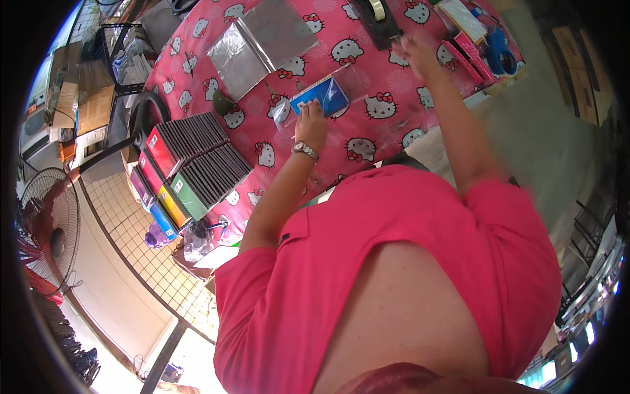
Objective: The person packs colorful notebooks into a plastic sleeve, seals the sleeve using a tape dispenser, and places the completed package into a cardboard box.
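A small blue notebook [331,94] lies on the pink patterned tablecloth, with clear plastic film sticking out around it. My left hand [310,121], with a watch on the wrist, presses its bent fingers on the near left part of the notebook and holds it. Off to the right, my right hand [416,58] reaches the near end of a black tape dispenser [379,27]. Its fingers look drawn together there, somewhat blurred, and whatever lies between them is too small to make out.
Clear plastic sleeves [246,56] lie at the far left of the table. Stacked spiral notebooks [200,157] stand by its left edge, near a dark green rounded object [222,102]. Pink boxes [467,58] and a blue tape roll [501,51] sit far right. A fan [49,226] stands left.
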Motion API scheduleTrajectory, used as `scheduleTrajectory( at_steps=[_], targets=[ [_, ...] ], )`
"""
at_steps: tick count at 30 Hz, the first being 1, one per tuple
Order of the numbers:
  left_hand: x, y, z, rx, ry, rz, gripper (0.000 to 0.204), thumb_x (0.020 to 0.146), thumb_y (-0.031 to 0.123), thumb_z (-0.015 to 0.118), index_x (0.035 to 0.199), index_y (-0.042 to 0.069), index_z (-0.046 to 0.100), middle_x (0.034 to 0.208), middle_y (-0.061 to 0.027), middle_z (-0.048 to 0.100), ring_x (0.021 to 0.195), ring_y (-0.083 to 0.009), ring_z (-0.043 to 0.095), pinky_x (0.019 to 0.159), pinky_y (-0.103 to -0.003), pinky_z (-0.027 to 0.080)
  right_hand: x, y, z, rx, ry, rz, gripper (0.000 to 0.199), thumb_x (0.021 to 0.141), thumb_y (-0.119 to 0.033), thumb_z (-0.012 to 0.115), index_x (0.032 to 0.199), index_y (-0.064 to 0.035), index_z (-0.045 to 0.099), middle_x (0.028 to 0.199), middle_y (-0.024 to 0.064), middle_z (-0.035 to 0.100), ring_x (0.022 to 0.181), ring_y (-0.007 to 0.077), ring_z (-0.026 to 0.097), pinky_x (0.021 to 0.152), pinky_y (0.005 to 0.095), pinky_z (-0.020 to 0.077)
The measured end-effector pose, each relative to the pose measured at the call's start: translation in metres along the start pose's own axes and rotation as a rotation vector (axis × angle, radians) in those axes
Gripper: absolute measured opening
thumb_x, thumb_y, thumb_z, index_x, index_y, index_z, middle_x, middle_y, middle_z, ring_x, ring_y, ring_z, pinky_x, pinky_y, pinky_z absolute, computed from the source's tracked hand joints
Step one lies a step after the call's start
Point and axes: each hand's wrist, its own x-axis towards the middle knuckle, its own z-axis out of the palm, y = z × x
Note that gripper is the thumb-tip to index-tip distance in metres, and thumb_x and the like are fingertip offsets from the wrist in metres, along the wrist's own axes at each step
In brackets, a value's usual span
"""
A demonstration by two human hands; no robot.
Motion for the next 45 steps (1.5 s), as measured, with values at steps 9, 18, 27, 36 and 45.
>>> scheduleTrajectory(
  at_steps=[9,18,27,36,45],
  targets=[
    [-0.014,-0.025,0.005,-0.110,0.066,0.058,0.041,0.081,0.010,0.052,0.121,0.000,0.053,0.113,-0.0140,0.055,0.105,-0.0298,0.053,0.084,-0.038,0.049,-0.036,0.013,0.114,-0.037,-0.780,0.484,0.007,0.087,-0.009,0.054,0.086,-0.0029,0.056,0.066,-0.0014,0.048,0.052,0.0074,0.041,0.046,0.0229,0.0337],
    [-0.011,-0.019,0.008,-0.208,0.164,0.067,0.034,0.079,0.012,0.055,0.112,0.006,0.058,0.104,-0.0075,0.058,0.097,-0.0252,0.055,0.075,-0.036,0.050,-0.027,0.045,0.154,-1.321,-0.927,0.010,0.019,0.071,-0.017,0.071,0.072,0.0003,0.065,0.060,0.0085,0.064,0.054,0.0181,0.064,0.054,0.0322,0.0512],
    [-0.034,-0.020,0.005,-0.009,0.168,-0.064,0.048,0.079,0.024,0.062,0.125,0.017,0.051,0.112,-0.0080,0.053,0.104,-0.0306,0.050,0.096,-0.047,0.037,-0.048,0.029,0.160,-1.745,-0.661,-0.324,0.047,0.062,-0.022,0.078,0.100,-0.0006,0.058,0.097,0.0172,0.064,0.089,0.0318,0.063,0.072,0.0394,0.0512],
    [0.009,0.019,-0.012,-0.199,0.162,-0.076,0.079,0.064,0.045,0.076,0.131,0.021,0.041,0.138,-0.0079,0.035,0.130,-0.0333,0.029,0.103,-0.060,0.020,-0.009,0.034,0.115,-1.368,-0.885,-0.216,0.050,0.088,-0.048,0.050,0.116,-0.0074,0.058,0.096,0.0169,0.065,0.086,0.0269,0.063,0.074,0.0385,0.0490],
    [-0.005,-0.081,-0.026,-1.699,-0.242,-0.400,0.034,0.080,-0.004,0.057,0.114,0.000,0.057,0.104,-0.0019,0.062,0.091,-0.0091,0.056,0.083,-0.026,0.045,-0.056,-0.023,0.107,-0.587,-0.874,0.539,0.054,0.092,-0.035,0.043,0.132,0.0003,0.043,0.103,0.0148,0.060,0.088,0.0193,0.062,0.075,0.0275,0.0457]
  ],
)
